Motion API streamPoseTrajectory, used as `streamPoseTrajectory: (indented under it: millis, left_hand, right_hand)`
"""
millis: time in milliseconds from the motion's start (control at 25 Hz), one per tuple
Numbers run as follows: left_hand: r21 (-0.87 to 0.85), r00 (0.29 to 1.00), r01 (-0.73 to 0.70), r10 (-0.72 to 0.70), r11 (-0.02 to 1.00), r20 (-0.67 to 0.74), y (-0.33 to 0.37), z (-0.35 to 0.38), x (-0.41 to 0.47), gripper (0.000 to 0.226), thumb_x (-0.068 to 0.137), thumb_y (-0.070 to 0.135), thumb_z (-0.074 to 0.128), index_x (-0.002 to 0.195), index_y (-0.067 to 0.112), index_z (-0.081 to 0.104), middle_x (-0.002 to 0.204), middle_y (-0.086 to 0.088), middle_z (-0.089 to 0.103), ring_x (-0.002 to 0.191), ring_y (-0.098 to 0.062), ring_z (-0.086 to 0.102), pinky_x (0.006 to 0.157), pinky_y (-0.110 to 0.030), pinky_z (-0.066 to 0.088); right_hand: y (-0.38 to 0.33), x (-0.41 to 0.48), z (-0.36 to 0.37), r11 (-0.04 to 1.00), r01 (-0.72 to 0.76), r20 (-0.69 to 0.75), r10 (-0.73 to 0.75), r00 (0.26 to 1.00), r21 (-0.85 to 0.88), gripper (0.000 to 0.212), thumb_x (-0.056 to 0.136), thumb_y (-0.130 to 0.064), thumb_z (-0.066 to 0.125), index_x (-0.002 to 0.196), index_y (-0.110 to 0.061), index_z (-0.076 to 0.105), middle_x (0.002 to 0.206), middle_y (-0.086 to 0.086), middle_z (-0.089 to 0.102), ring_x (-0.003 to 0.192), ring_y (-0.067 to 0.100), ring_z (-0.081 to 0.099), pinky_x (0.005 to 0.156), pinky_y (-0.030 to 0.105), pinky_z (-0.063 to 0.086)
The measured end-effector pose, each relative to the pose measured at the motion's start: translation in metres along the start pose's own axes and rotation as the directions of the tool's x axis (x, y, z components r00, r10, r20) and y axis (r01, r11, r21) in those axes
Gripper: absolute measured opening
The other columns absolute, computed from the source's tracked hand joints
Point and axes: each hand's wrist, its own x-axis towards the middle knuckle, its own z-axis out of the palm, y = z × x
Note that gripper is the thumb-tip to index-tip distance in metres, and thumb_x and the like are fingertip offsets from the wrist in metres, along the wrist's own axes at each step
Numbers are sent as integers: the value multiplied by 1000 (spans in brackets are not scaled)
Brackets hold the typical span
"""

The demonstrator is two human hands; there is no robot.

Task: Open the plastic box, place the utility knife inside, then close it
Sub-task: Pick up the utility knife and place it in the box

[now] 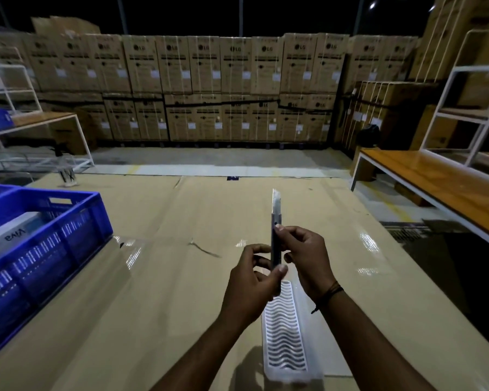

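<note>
The person holds the utility knife [275, 235] upright above the worktop [181, 277], between both hands. The left hand [251, 286] grips the lower end of the handle, thumb pressed against its near face and fingers curled behind, while the right hand [305, 258] pinches the body higher up, its thumb resting on the front where a slider would likely sit. The blade tip points up and away, exposed above the handle. The plastic box [287, 334] lies flat on the worktop directly below the hands, a long, narrow, translucent case with a wavy ribbed surface, running from near to far; whether its lid is latched cannot be told from here. The knife looks slim, stiff and light, with a smooth body that could slip, so the handle sides well below the blade are the safe place to hold it, and the blade probably wants retracting before it goes in. The box looks thin-walled and light, likely to skate on the glossy cardboard, so one hand should steady its long edges. A blue crate [45, 249] stands at the left.
</note>
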Motion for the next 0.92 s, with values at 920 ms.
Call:
streamPoseTrajectory:
  millis: [920]
  left_hand:
    - [390,952,-262,169,883,257,10,-13,1,116,79,44,84,159,50,0,119,20,66,83,-6,69,83,-30,60]
  right_hand:
    - [-6,2,-10,989,141,27,-140,990,-47,14,95,-16,67,105,-13,76,85,7,77,72,15,70,61,31,55]
